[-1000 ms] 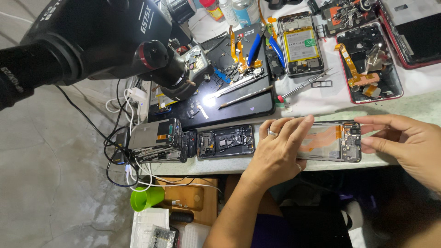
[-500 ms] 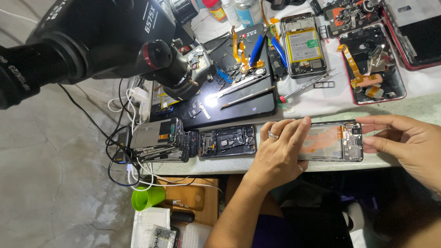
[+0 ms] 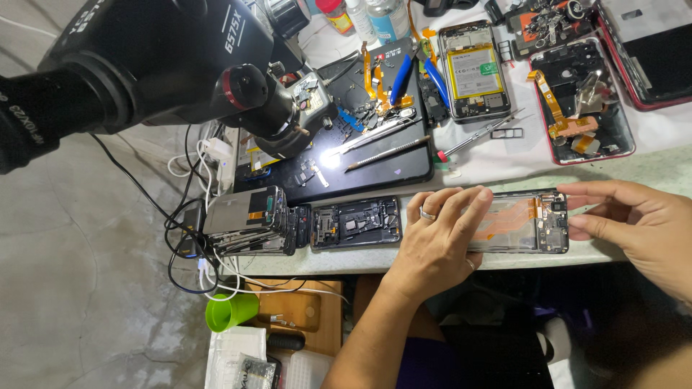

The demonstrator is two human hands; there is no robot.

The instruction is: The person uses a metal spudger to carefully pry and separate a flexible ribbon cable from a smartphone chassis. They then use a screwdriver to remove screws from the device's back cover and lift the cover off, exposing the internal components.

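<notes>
The opened phone frame [image 3: 522, 223], lying at the near edge of the bench [image 3: 649, 169], is being held as half a second ago; nothing has shifted, so the handling is judged to be paused. It is being pressed down by the spread fingers of the left hand [image 3: 436, 241], while its right end is being steadied by the right hand [image 3: 634, 223], whose grip cannot be told. A second frame [image 3: 355, 223] is lying just left. Open bench is being left only far right; tools [image 3: 382, 144] are crowding the far side.

Two hands [image 3: 440, 245], one microscope [image 3: 166, 65], one green cup [image 3: 231, 312], two bottles [image 3: 375, 16].
</notes>
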